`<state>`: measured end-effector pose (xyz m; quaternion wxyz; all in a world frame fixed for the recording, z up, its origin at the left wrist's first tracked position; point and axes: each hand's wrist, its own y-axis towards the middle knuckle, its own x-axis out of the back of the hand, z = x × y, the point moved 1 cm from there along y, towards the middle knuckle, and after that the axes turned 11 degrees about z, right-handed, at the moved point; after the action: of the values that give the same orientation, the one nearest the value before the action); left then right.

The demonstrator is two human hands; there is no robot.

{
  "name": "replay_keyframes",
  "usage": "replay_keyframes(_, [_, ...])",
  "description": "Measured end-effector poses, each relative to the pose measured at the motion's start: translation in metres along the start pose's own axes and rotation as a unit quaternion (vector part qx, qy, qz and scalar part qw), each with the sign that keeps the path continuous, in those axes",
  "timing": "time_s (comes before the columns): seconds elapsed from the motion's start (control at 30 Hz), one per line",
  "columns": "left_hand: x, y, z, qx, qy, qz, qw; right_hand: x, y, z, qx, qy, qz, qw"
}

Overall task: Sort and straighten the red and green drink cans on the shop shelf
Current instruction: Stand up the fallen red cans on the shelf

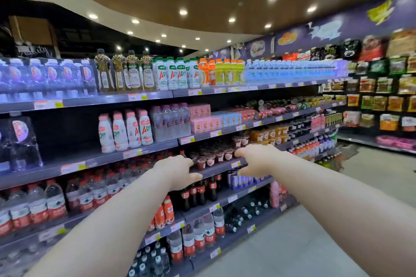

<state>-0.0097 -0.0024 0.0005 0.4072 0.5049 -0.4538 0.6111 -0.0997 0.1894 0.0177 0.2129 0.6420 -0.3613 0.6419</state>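
Note:
The red and green drink cans [273,109] lie and stand in disorder far along the second shelf from the top, to the right of the pink cartons; several lie on their sides with their ends toward the aisle. My left hand [177,170] and my right hand [256,159] are stretched out in front of me, well short of the cans and lower than them. Both hands hold nothing, with fingers loosely bent, in front of the shelf of small red-lidded cups [211,157].
The long grey shelf unit [144,96] runs away to the right, packed with water bottles, milk drinks [126,130], cola bottles [202,189] and pink cartons [202,117]. Snack packets [382,87] hang on the far right wall. Pale floor [315,243] lies to the right.

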Motion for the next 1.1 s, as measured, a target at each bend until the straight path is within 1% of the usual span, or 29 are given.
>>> replay_keyframes(0.1, [0.005,0.031,-0.051,-0.006,0.014,-0.001,1.000,-0.011,0.000,-0.053,-0.014,-0.006,0.007,1.000])
replay_keyframes(0.3, [0.014,0.093,-0.151,-0.030,0.002,-0.003,1.000,-0.028,0.002,-0.161,-0.041,-0.006,0.020,0.999])
replay_keyframes(0.47, [0.018,0.134,-0.218,-0.063,0.018,0.015,0.998,-0.038,0.004,-0.234,-0.055,0.021,0.015,0.998])
replay_keyframes(0.63, [0.022,0.185,-0.264,-0.091,0.018,0.024,0.995,-0.051,0.015,-0.291,-0.074,0.027,0.007,0.997])
replay_keyframes(0.8, [0.017,0.254,-0.305,-0.132,0.004,0.036,0.991,-0.064,0.040,-0.347,-0.117,0.032,0.028,0.992])
replay_keyframes(0.93, [0.012,0.322,-0.328,-0.156,0.011,0.035,0.987,-0.068,0.084,-0.395,-0.148,0.031,0.044,0.988])
replay_keyframes(1.1, [0.028,0.411,-0.351,-0.187,0.010,0.027,0.982,-0.057,0.154,-0.445,-0.156,0.036,0.038,0.986])
